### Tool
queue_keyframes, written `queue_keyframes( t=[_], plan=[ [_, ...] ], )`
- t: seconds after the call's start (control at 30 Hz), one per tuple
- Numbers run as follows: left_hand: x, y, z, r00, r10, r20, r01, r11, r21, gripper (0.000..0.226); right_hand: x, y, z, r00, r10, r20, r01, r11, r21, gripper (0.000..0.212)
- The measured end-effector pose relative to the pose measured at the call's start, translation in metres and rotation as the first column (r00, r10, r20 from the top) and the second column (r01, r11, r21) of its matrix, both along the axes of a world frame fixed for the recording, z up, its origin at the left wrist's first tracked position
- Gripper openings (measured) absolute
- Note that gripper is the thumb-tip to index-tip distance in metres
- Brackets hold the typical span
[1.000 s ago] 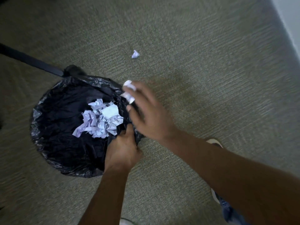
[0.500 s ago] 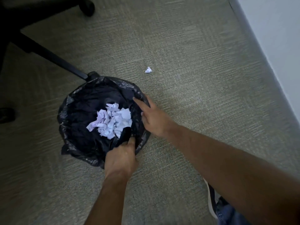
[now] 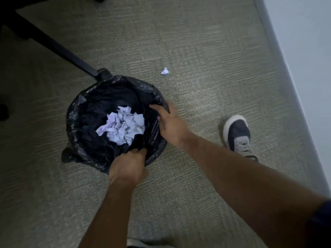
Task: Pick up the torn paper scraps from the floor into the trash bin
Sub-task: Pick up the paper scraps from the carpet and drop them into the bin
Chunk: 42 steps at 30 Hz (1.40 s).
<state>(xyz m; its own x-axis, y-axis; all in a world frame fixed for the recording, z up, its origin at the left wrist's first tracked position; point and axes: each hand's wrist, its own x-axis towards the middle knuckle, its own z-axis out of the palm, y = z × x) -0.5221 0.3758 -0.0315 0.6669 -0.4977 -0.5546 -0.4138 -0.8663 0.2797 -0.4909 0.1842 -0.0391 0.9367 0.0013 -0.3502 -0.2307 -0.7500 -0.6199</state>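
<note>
A trash bin (image 3: 78, 113) lined with a black plastic bag stands on the carpet, with a pile of torn white paper scraps (image 3: 122, 127) inside. My left hand (image 3: 128, 167) grips the bag at the bin's near rim. At the right rim my right hand (image 3: 170, 125) rests on the bag, thumb inside and fingers outside; no paper shows in it. One crumpled paper scrap (image 3: 165, 71) lies on the carpet beyond the bin, to its upper right.
A black office chair leg (image 3: 59, 49) with a caster touches the bin's far side. My right shoe (image 3: 237, 134) stands on the carpet right of the bin. A pale wall with a baseboard (image 3: 286, 72) runs along the right.
My right hand dropped the scraps it held into the bin and came down onto the right rim. The view has pulled back and my shoe has come into sight.
</note>
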Motion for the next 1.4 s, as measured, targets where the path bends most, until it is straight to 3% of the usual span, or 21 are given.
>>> queue_keyframes(
  t=[0.17,0.3,0.37,0.43,0.5,0.6,0.67,0.73,0.83,0.93,1.17,1.3,1.4],
  plan=[
    [-0.005,-0.005,0.003,0.999,0.046,-0.005,-0.045,0.999,0.024,0.041,-0.001,-0.009,-0.013,0.996,0.067,0.064,-0.07,0.997,0.046,0.05],
    [-0.019,-0.017,0.001,0.989,0.149,-0.018,-0.148,0.986,0.072,0.065,0.008,-0.013,-0.016,0.98,0.182,0.079,-0.185,0.982,0.029,0.049],
    [-0.032,-0.029,-0.002,0.962,0.272,0.022,-0.273,0.961,0.038,0.072,0.023,-0.015,-0.012,0.929,0.342,0.141,-0.351,0.935,0.042,0.052],
    [-0.042,-0.046,0.001,0.905,0.42,0.066,-0.422,0.907,0.007,0.063,0.043,-0.018,-0.01,0.809,0.528,0.261,-0.555,0.831,0.041,0.057],
    [-0.047,-0.067,0.005,0.824,0.563,0.057,-0.564,0.826,-0.012,0.054,0.064,-0.029,-0.013,0.743,0.594,0.309,-0.639,0.767,0.063,0.062],
    [-0.044,-0.094,0.006,0.719,0.695,0.012,-0.695,0.719,0.013,0.058,0.094,-0.062,-0.027,0.856,0.5,0.133,-0.508,0.861,0.033,0.061],
    [-0.036,-0.108,0.005,0.735,0.678,0.01,-0.678,0.735,0.019,0.063,0.113,-0.094,-0.046,0.898,0.44,-0.015,-0.437,0.886,-0.155,0.06],
    [-0.027,-0.119,0.003,0.783,0.622,0.015,-0.622,0.782,0.037,0.061,0.13,-0.122,-0.063,0.886,0.425,-0.187,-0.464,0.826,-0.32,0.064],
    [-0.018,-0.125,0.0,0.803,0.596,0.018,-0.595,0.801,0.065,0.055,0.148,-0.147,-0.086,0.829,0.436,-0.351,-0.555,0.722,-0.414,0.071],
    [-0.015,-0.119,-0.002,0.798,0.602,0.026,-0.603,0.797,0.042,0.046,0.164,-0.148,-0.105,0.775,0.51,-0.374,-0.632,0.61,-0.478,0.065],
    [-0.019,-0.108,-0.011,0.794,0.6,0.093,-0.599,0.8,-0.047,0.056,0.199,-0.129,-0.141,0.76,0.533,-0.373,-0.642,0.525,-0.559,0.061],
    [-0.019,-0.106,-0.016,0.795,0.588,0.149,-0.585,0.808,-0.07,0.056,0.213,-0.132,-0.155,0.786,0.42,-0.454,-0.616,0.598,-0.512,0.065],
    [-0.017,-0.105,-0.015,0.791,0.585,0.179,-0.575,0.811,-0.109,0.054,0.217,-0.133,-0.16,0.774,0.404,-0.488,-0.63,0.573,-0.524,0.059]
  ],
)
